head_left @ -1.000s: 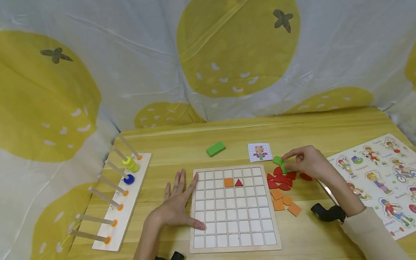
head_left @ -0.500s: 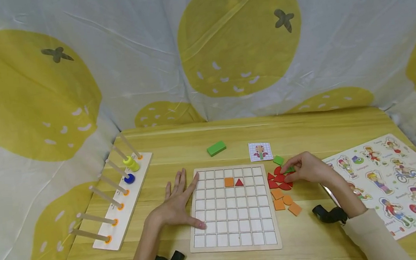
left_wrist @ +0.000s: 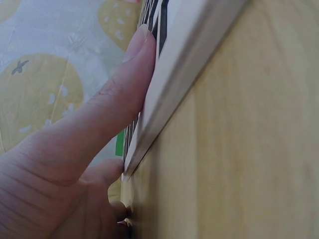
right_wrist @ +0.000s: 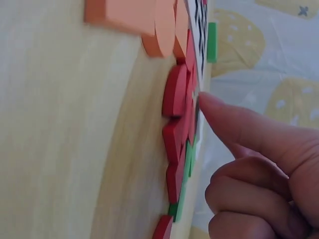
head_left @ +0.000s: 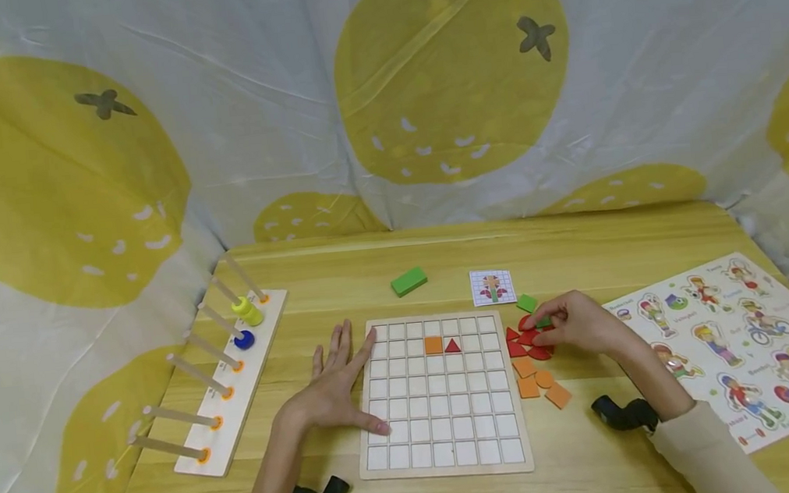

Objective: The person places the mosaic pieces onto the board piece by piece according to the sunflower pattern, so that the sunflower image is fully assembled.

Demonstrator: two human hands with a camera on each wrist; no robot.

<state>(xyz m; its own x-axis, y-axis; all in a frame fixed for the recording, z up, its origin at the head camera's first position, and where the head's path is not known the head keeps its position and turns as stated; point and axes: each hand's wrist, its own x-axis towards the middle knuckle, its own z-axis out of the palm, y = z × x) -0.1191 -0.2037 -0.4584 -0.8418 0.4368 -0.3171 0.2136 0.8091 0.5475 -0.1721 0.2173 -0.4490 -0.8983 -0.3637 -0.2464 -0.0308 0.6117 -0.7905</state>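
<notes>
On the left edge of the square wooden grid board rests my left hand, fingers spread and straight. Its thumb lies along the board's rim in the left wrist view. An orange square and a red triangle sit side by side in upper cells of the grid. My right hand is over the pile of red pieces, thumb and forefinger apart, with no piece visible between them. Its other fingers are bent in the right wrist view. Green pieces lie beside the red ones, partly hidden by the hand.
Several orange pieces lie right of the board. Behind it are a pattern card and a green block. A peg stand with yellow and blue beads stands left. A picture puzzle board lies right.
My right hand has moved from the green pieces slightly down and toward the red pile. One second ago it touched a green piece. The left hand has stayed in place.
</notes>
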